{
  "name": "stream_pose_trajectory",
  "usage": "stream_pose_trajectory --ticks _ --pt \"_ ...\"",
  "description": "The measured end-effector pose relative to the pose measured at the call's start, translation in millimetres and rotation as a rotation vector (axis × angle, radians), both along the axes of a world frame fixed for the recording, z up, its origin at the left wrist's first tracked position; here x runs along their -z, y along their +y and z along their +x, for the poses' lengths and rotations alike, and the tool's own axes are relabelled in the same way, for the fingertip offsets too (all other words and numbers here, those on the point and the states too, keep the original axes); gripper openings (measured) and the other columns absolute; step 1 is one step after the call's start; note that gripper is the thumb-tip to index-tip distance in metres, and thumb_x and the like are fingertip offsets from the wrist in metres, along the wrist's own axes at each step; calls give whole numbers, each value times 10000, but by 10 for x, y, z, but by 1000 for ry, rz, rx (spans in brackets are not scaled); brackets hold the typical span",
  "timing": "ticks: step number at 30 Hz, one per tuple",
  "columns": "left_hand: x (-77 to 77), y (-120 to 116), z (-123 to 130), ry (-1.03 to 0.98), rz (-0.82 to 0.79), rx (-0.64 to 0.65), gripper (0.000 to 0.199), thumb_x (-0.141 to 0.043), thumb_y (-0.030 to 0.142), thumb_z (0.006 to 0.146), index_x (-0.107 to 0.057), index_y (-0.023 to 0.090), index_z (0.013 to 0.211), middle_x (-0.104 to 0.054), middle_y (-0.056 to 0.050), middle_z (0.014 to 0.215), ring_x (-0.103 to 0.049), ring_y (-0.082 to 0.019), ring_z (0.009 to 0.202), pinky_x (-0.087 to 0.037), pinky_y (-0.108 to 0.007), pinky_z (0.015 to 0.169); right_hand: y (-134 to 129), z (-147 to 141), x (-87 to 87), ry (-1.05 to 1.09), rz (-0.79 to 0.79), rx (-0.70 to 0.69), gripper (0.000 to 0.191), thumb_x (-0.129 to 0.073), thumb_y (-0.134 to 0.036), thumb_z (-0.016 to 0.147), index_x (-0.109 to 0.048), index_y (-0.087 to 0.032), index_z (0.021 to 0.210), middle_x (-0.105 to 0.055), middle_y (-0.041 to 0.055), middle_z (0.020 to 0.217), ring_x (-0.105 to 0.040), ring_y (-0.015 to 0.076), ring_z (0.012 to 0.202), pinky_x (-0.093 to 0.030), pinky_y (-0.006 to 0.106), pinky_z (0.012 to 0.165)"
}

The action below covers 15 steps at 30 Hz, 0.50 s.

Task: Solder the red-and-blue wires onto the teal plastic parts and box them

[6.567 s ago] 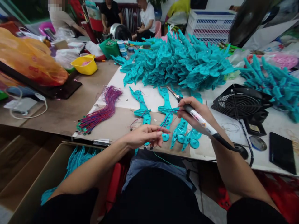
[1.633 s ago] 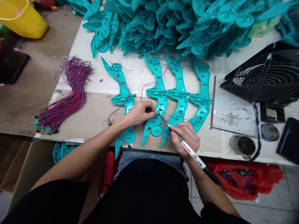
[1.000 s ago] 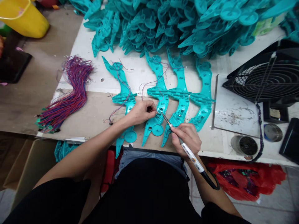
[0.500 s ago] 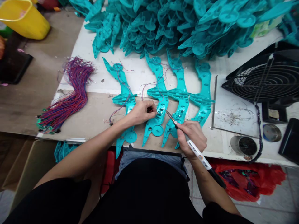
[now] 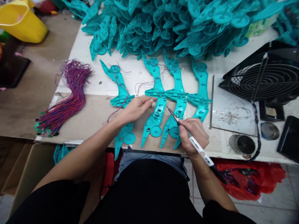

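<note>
Several teal plastic pieces lie in a row before me. My left hand point(image 5: 138, 108) reaches to the edge of the second teal piece point(image 5: 158, 107), fingers pinched together at a thin wire point(image 5: 160, 97) that crosses its middle. A soldering iron point(image 5: 198, 149) with a white handle is held in my right hand point(image 5: 194, 137), its tip pointing up-left between the second and third teal piece point(image 5: 179, 104). Left of my left hand is the first teal piece point(image 5: 121, 88), with red and blue wires along it. The rightmost teal piece point(image 5: 202, 81) lies beyond my right hand.
A bundle of red and blue wires point(image 5: 76, 90) lies at the left. Teal parts point(image 5: 144, 28) are heaped at the back. A black fan point(image 5: 261, 77), a round tin point(image 5: 244, 145) and a stained white plate point(image 5: 231, 115) stand right. A yellow container point(image 5: 25, 25) is far left.
My left hand has moved up and slightly left, away from the small part on the second teal piece. The soldering iron's tip has shifted slightly. The whole view has shifted a little.
</note>
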<state>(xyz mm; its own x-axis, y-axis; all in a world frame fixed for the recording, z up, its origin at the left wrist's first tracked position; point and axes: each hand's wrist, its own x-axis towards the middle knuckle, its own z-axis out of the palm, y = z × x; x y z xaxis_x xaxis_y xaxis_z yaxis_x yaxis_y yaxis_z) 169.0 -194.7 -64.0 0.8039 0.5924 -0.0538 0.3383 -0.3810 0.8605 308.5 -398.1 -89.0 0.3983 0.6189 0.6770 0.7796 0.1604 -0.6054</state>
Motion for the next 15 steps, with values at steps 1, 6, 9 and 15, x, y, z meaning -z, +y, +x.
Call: stream_pose_trajectory --ticks 1,6,9,15 --pt "4 -6 21 28 -8 36 273 -470 265 941 -713 149 986 -688 -28 786 -643 -177 784 -473 -280 777 6 -7 3 4 -3 1 265 -646 -115 850 -730 -241 1067 -699 32 811 -644 199 783 -529 377 719" --pt "79 -84 105 47 52 51 282 -497 221 940 -611 142 1185 -596 45 566 -597 -160 590 -423 -267 642 19 -36 24 15 -36 4 218 -635 -153 874 -732 -227 1054 -710 38 812 -651 194 771 -537 374 712" --pt "134 -131 129 30 94 6 142 -554 242 915 -655 156 964 -655 19 618 -620 -157 619 -419 -265 637 22 -44 43 14 -54 14 200 -631 -164 882 -729 -222 1046 -713 38 814 -655 191 770 -541 376 723" --pt "249 -172 162 -15 163 -62 85 -633 181 799 -686 156 739 -707 -12 739 -618 -146 700 -422 -252 653 25 -61 78 37 -51 -12 228 -649 -127 862 -729 -216 1056 -716 38 834 -644 188 787 -536 373 742"
